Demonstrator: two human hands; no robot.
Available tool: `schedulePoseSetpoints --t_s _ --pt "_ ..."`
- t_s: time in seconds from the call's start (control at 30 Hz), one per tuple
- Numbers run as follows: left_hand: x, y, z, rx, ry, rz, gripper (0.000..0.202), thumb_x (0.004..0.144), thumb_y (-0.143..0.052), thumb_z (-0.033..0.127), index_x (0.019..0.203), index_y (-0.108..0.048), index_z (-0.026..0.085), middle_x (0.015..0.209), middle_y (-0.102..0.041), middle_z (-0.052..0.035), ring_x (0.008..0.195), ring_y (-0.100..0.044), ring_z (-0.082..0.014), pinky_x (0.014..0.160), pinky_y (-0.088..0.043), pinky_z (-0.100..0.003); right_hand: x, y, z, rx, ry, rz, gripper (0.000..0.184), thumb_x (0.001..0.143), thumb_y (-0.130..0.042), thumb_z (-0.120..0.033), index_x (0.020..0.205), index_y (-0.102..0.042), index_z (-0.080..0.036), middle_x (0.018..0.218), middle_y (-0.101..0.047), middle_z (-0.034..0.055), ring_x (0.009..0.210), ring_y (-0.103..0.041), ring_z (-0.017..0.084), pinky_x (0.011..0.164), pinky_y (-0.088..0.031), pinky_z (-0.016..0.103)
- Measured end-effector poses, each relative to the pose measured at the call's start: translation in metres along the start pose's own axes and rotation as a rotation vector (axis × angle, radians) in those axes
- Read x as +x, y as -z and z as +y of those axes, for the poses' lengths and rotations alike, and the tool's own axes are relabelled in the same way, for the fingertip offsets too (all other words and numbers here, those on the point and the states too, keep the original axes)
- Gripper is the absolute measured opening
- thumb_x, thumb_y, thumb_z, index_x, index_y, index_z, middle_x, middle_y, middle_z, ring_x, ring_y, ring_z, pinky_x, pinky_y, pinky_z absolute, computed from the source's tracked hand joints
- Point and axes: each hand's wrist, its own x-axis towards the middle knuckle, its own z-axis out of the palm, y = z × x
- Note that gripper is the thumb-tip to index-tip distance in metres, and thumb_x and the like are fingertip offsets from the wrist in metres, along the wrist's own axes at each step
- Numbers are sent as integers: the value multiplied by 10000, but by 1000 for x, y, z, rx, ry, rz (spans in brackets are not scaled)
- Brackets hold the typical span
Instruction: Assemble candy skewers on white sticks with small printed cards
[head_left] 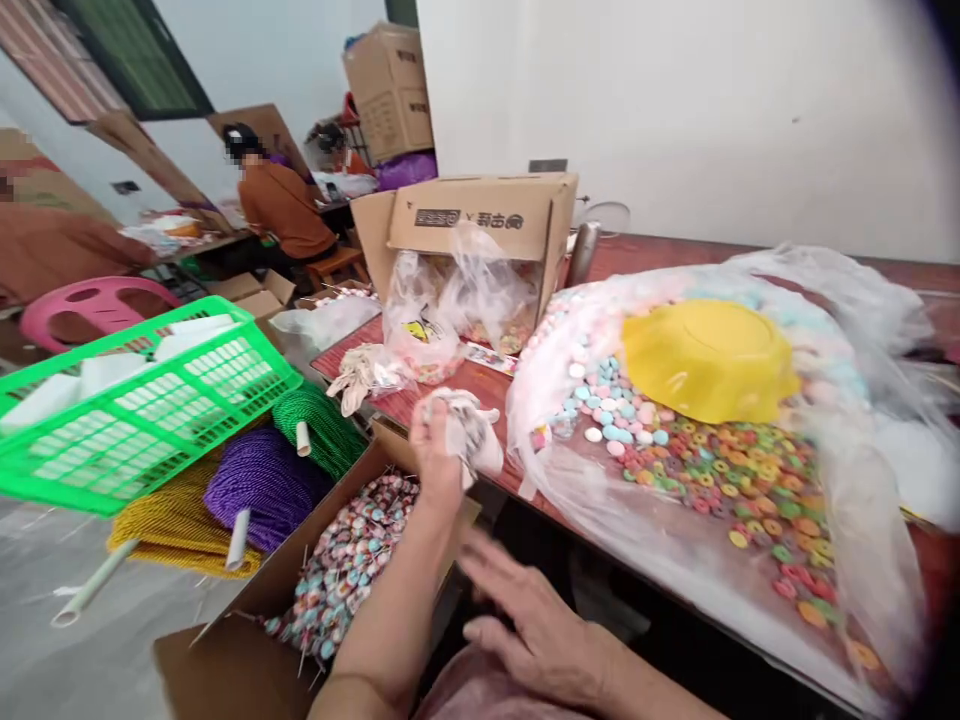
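My left hand is closed on a crumpled white cloth glove with a greyish patch, just above the table's front edge. Lower down, my right hand is held in front of my lap, its fingers stretched out and nothing in them. Beside my left forearm stands an open cardboard box filled with small wrapped lollipops on sticks. Another pale glove lies at the table's left corner, close to a clear plastic bag.
On the red-brown table, plastic sheeting holds pastel candies, ring candies and an upturned yellow bowl. A carton stands behind. To the left are a green basket and purple cord. Co-workers sit farther back.
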Motion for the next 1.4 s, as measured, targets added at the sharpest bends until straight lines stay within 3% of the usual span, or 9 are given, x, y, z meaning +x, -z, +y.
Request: schedulePoseSetpoints --t_s 0.13,0.23,0.33,0.43,0.73,0.9,1.17,1.3,1.4 --pt "79 21 -25 737 -510 -348 320 878 -659 465 997 -643 167 956 -663 -100 918 -633 -237 895 -521 -381 -24 12 14 24 -86 -58 351 915 -602 -262 1258 -660 -212 1333 -598 102 1180 -615 228 1012 -517 360" --pt "104 24 -36 1400 -424 -712 460 792 -756 286 1216 -640 152 1378 -507 -218 1297 -429 -434 1057 -365 -604 -30 42 18 3 -95 229 321 942 -573 -244 1243 -661 -178 1268 -638 108 1174 -620 189 1018 -521 315" --pt "85 14 -28 1586 -496 -756 531 866 -691 281 1372 -554 197 1503 -384 -204 1355 -317 -472 1036 -317 -659 -43 63 15 -16 -204 388 282 948 -583 -252 1209 -676 -203 1208 -669 83 1129 -644 178 983 -547 297" --pt "44 -16 -10 1342 -685 -739 323 962 -583 340 1242 -640 189 1230 -605 -146 1169 -490 -325 1031 -342 -512 -62 63 10 105 -308 369 233 956 -561 -263 1123 -710 -196 1098 -700 79 1006 -684 170 879 -580 261" --pt "3 -135 -56 1695 -369 -1576 270 877 -651 359 841 -705 97 919 -684 -176 991 -592 -367 996 -303 -590 -95 56 9 -109 -323 141 316 991 -476 -258 1246 -662 -235 1220 -652 75 1156 -622 192 1004 -535 334" --pt "1 -131 -58 1700 -347 -1583 179 880 -560 220 831 -697 116 883 -698 -147 911 -626 -312 969 -329 -548 -134 68 10 -74 -422 149 310 1031 -439 -342 1185 -678 -218 1158 -675 65 1066 -656 185 929 -567 330" --pt "4 -101 -2 1570 -174 -1556 552 963 -487 583 666 -671 155 630 -615 -38 685 -557 -201 746 -327 -334 -172 67 24 -9 -477 259 293 1023 -455 -333 1177 -681 -227 1156 -674 69 1053 -659 176 897 -566 300" --pt "-2 -88 3 1661 -358 -1485 249 941 -507 220 860 -734 158 857 -690 -110 862 -587 -269 812 -350 -390 -161 59 28 -87 -450 254 316 1022 -449 -357 1151 -701 -215 1146 -680 80 1031 -668 196 896 -572 333" --pt "4 -79 -2 1642 -527 -1576 458 824 -491 24 1200 -682 202 1070 -654 -123 1046 -526 -300 873 -394 -412 -156 56 26 -90 -417 220 320 1024 -447 -347 1188 -695 -228 1174 -672 75 1065 -656 197 931 -561 336"
